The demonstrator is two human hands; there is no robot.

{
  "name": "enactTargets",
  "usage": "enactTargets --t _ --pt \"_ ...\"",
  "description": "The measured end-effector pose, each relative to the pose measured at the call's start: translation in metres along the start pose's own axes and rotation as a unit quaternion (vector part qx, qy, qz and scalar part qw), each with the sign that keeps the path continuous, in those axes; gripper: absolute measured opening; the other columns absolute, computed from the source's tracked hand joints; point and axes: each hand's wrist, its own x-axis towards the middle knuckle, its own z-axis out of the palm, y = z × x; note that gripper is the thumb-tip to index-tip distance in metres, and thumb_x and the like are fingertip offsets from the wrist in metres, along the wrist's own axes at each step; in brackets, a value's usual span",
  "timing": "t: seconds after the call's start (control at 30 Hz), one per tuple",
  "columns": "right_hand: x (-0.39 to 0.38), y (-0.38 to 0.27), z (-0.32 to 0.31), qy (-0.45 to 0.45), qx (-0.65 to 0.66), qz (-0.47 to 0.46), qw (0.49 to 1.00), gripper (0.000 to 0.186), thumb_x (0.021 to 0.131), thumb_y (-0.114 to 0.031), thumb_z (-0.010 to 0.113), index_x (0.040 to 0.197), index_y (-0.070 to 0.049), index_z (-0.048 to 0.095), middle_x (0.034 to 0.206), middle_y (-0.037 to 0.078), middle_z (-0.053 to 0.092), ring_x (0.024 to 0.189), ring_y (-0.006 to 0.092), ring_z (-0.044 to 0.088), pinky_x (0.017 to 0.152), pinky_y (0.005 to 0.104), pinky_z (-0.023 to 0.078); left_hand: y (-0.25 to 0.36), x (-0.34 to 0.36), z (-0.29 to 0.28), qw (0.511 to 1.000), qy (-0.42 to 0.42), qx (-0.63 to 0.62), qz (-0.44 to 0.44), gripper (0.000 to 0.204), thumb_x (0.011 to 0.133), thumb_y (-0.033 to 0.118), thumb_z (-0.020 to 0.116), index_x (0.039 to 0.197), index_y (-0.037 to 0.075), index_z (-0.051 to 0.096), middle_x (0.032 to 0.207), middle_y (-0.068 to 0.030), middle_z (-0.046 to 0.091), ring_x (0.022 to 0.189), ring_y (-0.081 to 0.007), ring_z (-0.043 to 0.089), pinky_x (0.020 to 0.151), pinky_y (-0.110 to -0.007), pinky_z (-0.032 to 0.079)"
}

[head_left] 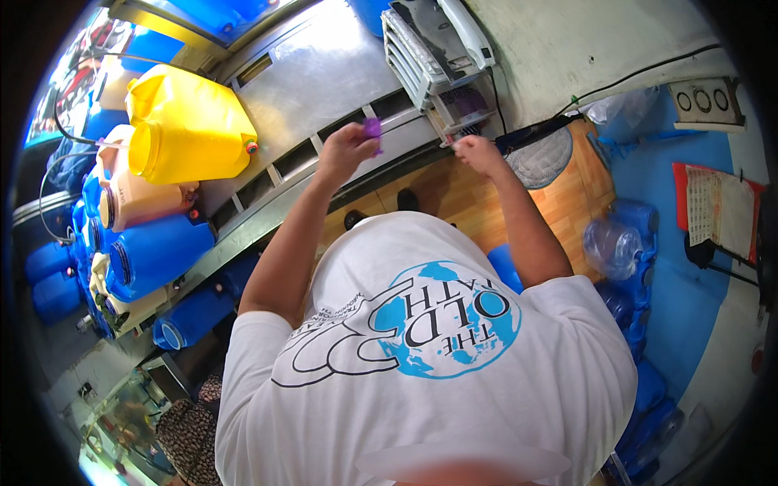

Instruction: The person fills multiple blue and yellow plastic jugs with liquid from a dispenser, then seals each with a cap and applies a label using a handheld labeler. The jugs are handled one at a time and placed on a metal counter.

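My left hand (347, 151) reaches forward over the edge of the metal counter (320, 61). Its fingers pinch a small, thin purple piece of plastic (372, 132), which looks see-through. My right hand (480, 154) is further right, fingers closed together beside the low end of a small rack (462, 121). Whatever sits in those right fingers is too small to make out. Above the rack stands a grey stack of slatted trays or drawers (413, 61), with a white handset-shaped object (468, 32) along its right side.
A yellow jug (194, 121) and several blue containers (158, 255) crowd the left side. Clear water bottles (613, 249) line the blue wall at right. A black cable (640, 77) crosses the wall; a grey mat (545, 158) lies on the wood-look floor (478, 206).
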Motion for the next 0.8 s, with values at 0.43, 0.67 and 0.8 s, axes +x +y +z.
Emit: enactTargets --t 0.43,0.67,0.8 --pt "0.104 -0.011 -0.011 0.170 0.388 0.107 0.899 0.027 0.096 -0.018 0.052 0.122 -0.013 0.052 0.107 0.005 0.061 0.084 0.0193 0.064 0.068 0.0356 0.049 -0.131 -0.171 -0.092 0.935 0.136 -0.236 -0.226 0.014 0.087 0.016 0.067 0.084 0.009 0.055 0.080 -0.0026 0.060 0.076 -0.0150 0.063 0.075 -0.030 0.055" --pt "0.154 0.032 -0.003 0.145 0.613 0.125 0.766 0.015 0.096 -0.022 0.054 0.106 -0.011 0.056 0.097 0.005 0.062 0.085 0.0242 0.064 0.072 0.0405 0.048 -0.150 -0.208 -0.115 0.899 0.241 -0.252 -0.265 0.011 0.086 0.011 0.068 0.091 0.010 0.058 0.081 -0.0013 0.060 0.075 -0.0143 0.062 0.075 -0.031 0.055" --pt "0.147 0.027 0.003 0.123 0.616 0.119 0.769 0.014 0.094 -0.021 0.055 0.105 -0.012 0.057 0.094 0.005 0.063 0.084 0.0243 0.063 0.071 0.0406 0.048 -0.159 -0.215 -0.139 0.903 0.278 -0.185 -0.271 0.016 0.085 0.005 0.068 0.097 0.006 0.057 0.085 -0.0035 0.061 0.073 -0.0141 0.061 0.071 -0.029 0.055"
